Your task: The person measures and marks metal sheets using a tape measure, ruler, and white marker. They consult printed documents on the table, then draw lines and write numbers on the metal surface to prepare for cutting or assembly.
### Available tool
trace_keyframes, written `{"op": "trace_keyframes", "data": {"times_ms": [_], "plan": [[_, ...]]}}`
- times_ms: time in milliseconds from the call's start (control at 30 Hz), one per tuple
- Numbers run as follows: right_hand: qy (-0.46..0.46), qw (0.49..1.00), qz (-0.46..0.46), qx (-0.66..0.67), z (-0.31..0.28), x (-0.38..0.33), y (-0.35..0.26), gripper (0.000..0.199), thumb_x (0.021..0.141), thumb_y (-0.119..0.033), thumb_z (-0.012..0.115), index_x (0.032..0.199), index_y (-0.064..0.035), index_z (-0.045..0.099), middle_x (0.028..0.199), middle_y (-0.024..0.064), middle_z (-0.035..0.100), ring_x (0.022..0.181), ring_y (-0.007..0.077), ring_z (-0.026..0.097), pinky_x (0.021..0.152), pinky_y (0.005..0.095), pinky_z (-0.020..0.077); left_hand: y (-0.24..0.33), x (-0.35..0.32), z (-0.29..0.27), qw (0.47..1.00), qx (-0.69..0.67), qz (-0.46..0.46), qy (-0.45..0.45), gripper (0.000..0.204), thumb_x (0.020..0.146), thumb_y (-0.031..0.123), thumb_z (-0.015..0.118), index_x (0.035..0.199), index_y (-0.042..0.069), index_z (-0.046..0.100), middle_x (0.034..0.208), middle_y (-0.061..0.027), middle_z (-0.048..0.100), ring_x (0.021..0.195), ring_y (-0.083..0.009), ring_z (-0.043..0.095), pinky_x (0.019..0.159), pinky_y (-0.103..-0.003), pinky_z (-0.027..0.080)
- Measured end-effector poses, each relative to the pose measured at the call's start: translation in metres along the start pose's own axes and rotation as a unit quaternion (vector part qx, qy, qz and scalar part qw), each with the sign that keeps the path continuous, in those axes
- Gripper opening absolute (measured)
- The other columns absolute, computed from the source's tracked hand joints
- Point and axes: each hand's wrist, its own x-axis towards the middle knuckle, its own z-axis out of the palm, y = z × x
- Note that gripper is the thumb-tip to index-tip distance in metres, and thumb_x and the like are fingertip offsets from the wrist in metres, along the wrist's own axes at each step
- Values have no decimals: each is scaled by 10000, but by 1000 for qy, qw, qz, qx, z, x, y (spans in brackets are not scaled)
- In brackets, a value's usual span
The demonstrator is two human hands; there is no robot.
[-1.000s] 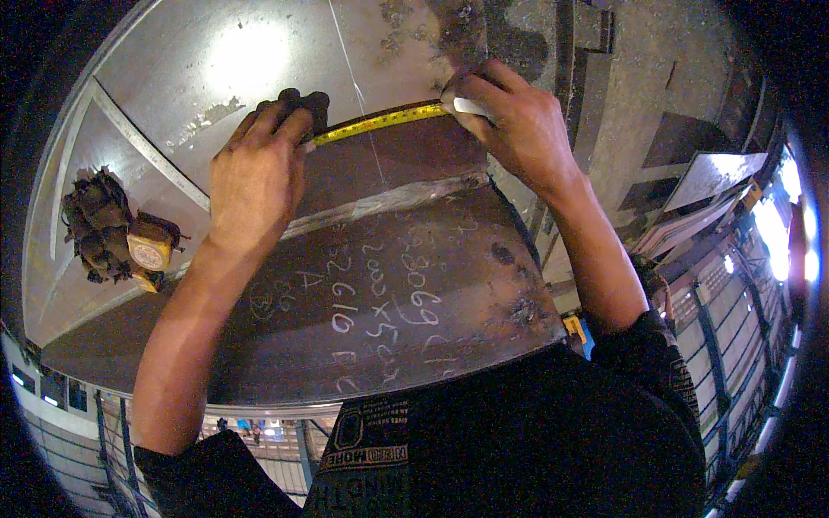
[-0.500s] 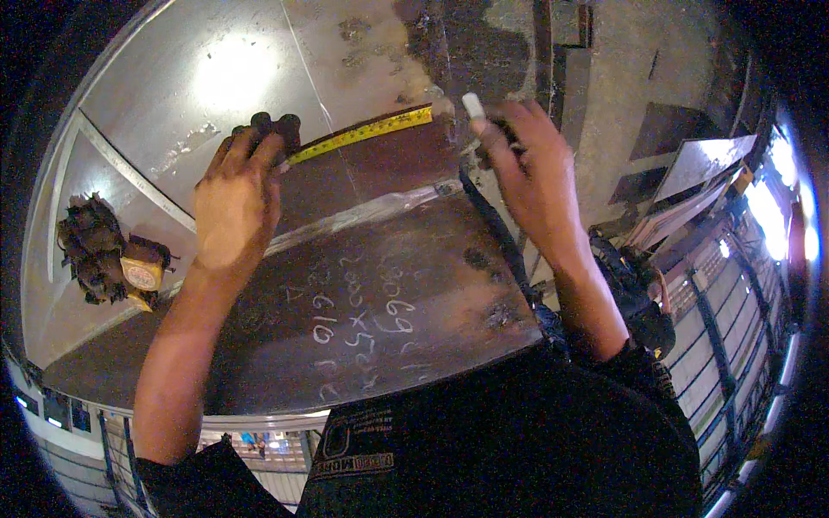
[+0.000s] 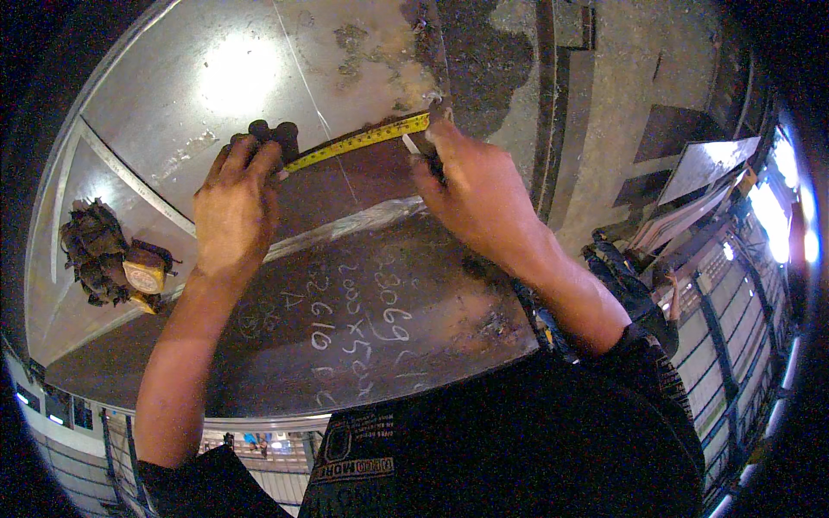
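A yellow tape measure blade [image 3: 358, 138] lies across the dark steel plate [image 3: 285, 363], running from my left hand to near the plate's right edge. My left hand [image 3: 233, 207] is closed around the near end of the tape measure; its case is mostly hidden under the fingers. At the other end, my right hand [image 3: 475, 181] pinches a white chalk stick [image 3: 410, 145], whose tip points left just below the blade. The fingertips of that hand are at the blade's end. A thin white line [image 3: 298, 65] crosses the plate and passes under the tape.
Dark, worn gloves [image 3: 91, 250] lie on the left of the plate, with a small yellow-faced box-like object [image 3: 147, 268] against them. A metal ruler strip [image 3: 138, 177] rests behind. Chalk writing [image 3: 350, 328] marks the near plate. Leaning sheets [image 3: 708, 164] and another person [image 3: 630, 276] are at right.
My right hand has come left and down onto the end of the tape, turning the chalk toward the plate. My left hand stays nearly where it was.
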Motion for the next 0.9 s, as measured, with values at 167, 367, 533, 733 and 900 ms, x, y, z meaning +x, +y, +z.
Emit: {"op": "trace_keyframes", "data": {"times_ms": [167,367,533,733,900], "plan": [[31,999,-22,-11,12,-3,6,286,841,-127,630,1045,2,476,761,245,622,724,455,619,626,515,496,-1,-2,1,1000,6,10,14,425,747,4,619,1161,95,595,1212,-178,586,1124,-374,569,919,-458,511],[-27,997,69,-30,7,-1,1,272,862,-179,600,1001,13,467,831,255,634,750,444,638,661,530,523,-3,-3,2,1000,14,8,1,469,738,4,624,1197,93,579,1251,-187,566,1169,-382,546,939,-466,502],[-41,994,96,-21,10,1,2,265,874,-208,575,986,4,463,883,253,639,767,444,644,683,540,533,-4,-4,2,1000,28,0,-12,491,725,-1,625,1204,93,576,1277,-185,552,1179,-380,543,945,-469,501],[-45,994,94,-16,12,1,2,279,876,-215,577,1014,-1,464,902,261,636,774,443,646,684,542,533,-4,-3,1,999,31,-11,-15,494,727,-5,619,1208,102,581,1267,-174,558,1155,-369,561,925,-463,512],[-28,997,69,-5,6,-5,0,282,907,-196,582,1064,-1,451,741,267,621,722,476,609,639,549,484,-8,-3,5,999,22,20,16,456,756,19,624,1201,113,587,1255,-156,567,1105,-363,587,889,-453,527]]}}
